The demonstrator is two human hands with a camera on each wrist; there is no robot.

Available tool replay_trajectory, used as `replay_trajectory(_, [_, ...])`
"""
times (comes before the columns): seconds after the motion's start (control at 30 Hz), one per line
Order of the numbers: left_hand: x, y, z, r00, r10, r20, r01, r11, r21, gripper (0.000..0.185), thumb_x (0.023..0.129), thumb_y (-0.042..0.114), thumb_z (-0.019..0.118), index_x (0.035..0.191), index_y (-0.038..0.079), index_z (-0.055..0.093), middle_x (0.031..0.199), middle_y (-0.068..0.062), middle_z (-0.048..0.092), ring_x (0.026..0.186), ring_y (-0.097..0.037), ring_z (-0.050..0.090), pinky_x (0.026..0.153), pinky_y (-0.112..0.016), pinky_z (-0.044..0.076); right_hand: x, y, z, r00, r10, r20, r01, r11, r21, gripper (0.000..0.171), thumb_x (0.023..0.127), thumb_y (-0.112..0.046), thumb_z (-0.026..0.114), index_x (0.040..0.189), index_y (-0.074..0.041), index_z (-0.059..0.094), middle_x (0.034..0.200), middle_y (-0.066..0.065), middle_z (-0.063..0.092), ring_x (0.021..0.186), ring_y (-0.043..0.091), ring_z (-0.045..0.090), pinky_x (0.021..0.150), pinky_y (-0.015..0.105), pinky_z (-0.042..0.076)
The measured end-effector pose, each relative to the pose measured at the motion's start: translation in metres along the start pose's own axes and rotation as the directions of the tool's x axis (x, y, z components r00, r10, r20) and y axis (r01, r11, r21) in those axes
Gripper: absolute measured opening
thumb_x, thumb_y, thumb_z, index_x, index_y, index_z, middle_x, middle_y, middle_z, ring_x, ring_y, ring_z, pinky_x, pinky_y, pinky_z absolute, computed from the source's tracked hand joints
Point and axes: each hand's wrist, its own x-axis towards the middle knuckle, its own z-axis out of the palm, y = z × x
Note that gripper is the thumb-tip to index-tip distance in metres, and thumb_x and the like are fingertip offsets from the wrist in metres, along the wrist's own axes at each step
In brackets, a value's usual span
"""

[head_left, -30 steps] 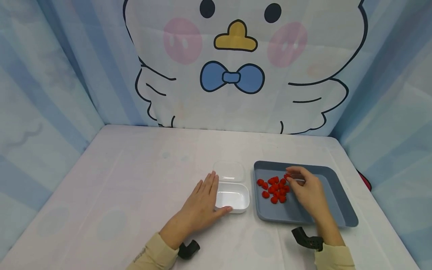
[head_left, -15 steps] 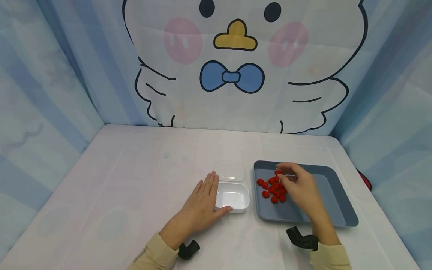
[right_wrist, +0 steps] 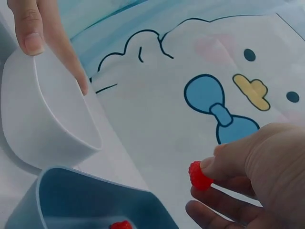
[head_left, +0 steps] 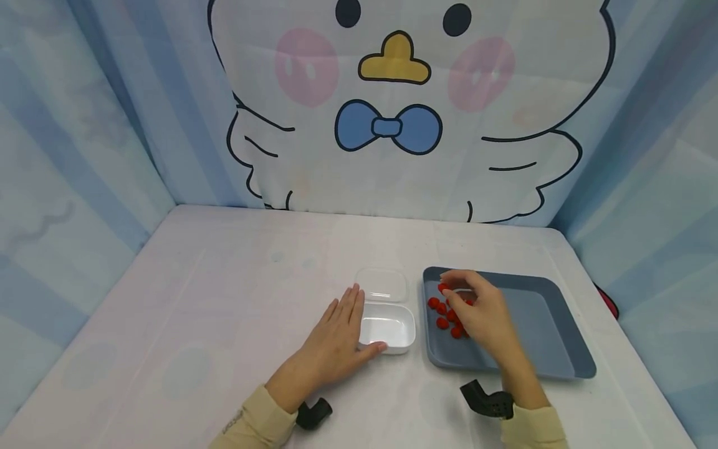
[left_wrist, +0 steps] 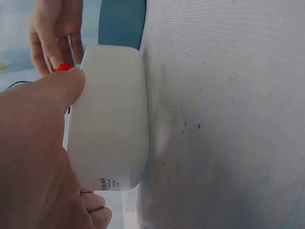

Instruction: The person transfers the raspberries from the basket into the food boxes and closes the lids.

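My right hand (head_left: 483, 315) pinches a red raspberry (right_wrist: 199, 176) between thumb and fingertips, above the back left part of the grey-blue tray (head_left: 541, 330). Several more raspberries (head_left: 442, 323) lie below it in the tray, some hidden behind the hand. Left of the tray stands a small white plastic box (head_left: 392, 327) with nothing in it. My left hand (head_left: 331, 346) rests against that box: straight fingers lie along its left side, and the thumb touches its near rim. In the left wrist view, small print shows on the box's outer wall.
A clear lid (head_left: 382, 285) lies just behind the white box. Light cloth covers the table (head_left: 224, 299). Behind it hangs a curtain (head_left: 381, 181) with a cartoon bird, and blue curtains close off both sides. Each wrist carries a black camera mount (head_left: 487, 399).
My right hand has moved left across the tray with the raspberry, lifting it from the pile's right edge toward the box side. My left hand and the box stay put.
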Motion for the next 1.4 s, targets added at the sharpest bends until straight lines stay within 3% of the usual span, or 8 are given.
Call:
replay_trajectory(0.37, [0.000, 0.000, -0.001, 1.000, -0.022, 0.022, 0.022, 1.000, -0.005, 0.102, 0.093, 0.069, 0.045, 0.157, -0.002, 0.010, 0.166, -0.018, 0.009, 0.155, -0.029, 0.012, 0.125, -0.049, 0.016, 0.001, -0.006, 0.013, 0.998, -0.021, 0.056, 0.014, 0.992, 0.128, 0.025, 0.093, -0.005, 0.066, 0.118, -0.008, 0.065, 0.110, 0.011, 0.069, 0.091, 0.029, 0.071, 0.068, 0.023, 0.059])
replay_trajectory(0.57, [0.001, 0.000, -0.001, 1.000, -0.019, 0.025, 0.019, 1.000, 0.002, 0.102, 0.093, 0.069, 0.046, 0.157, -0.002, 0.010, 0.167, -0.018, 0.010, 0.155, -0.029, 0.013, 0.125, -0.048, 0.017, -0.001, -0.012, 0.019, 0.996, -0.068, 0.053, 0.062, 0.991, 0.122, 0.025, 0.090, -0.002, 0.068, 0.115, -0.006, 0.067, 0.108, 0.008, 0.071, 0.093, 0.023, 0.070, 0.075, 0.020, 0.058])
replay_trajectory(0.87, [0.002, 0.001, -0.001, 0.999, -0.032, 0.028, 0.031, 0.999, 0.012, 0.103, 0.093, 0.071, 0.044, 0.158, -0.001, 0.009, 0.167, -0.016, 0.010, 0.155, -0.028, 0.012, 0.125, -0.048, 0.017, -0.003, -0.017, 0.030, 0.986, -0.140, 0.090, 0.129, 0.984, 0.124, 0.026, 0.090, 0.000, 0.068, 0.114, -0.009, 0.067, 0.109, 0.005, 0.070, 0.098, 0.019, 0.067, 0.087, 0.038, 0.059])
replay_trajectory(1.13, [0.000, 0.001, -0.002, 1.000, -0.019, 0.014, 0.018, 1.000, 0.013, 0.102, 0.093, 0.068, 0.047, 0.157, -0.003, 0.012, 0.166, -0.018, 0.012, 0.155, -0.030, 0.015, 0.125, -0.050, 0.019, -0.007, -0.023, 0.045, 0.970, -0.212, 0.119, 0.196, 0.972, 0.131, 0.024, 0.088, 0.001, 0.070, 0.111, -0.008, 0.068, 0.107, 0.002, 0.071, 0.098, 0.017, 0.067, 0.085, 0.036, 0.060])
replay_trajectory(1.4, [0.002, 0.000, -0.002, 1.000, -0.004, 0.003, 0.004, 1.000, 0.023, 0.101, 0.094, 0.068, 0.046, 0.157, -0.003, 0.013, 0.166, -0.019, 0.013, 0.155, -0.029, 0.015, 0.124, -0.049, 0.020, -0.009, -0.025, 0.057, 0.961, -0.224, 0.161, 0.201, 0.969, 0.146, 0.024, 0.087, 0.001, 0.071, 0.110, -0.005, 0.069, 0.106, 0.001, 0.071, 0.095, 0.015, 0.067, 0.085, 0.033, 0.060])
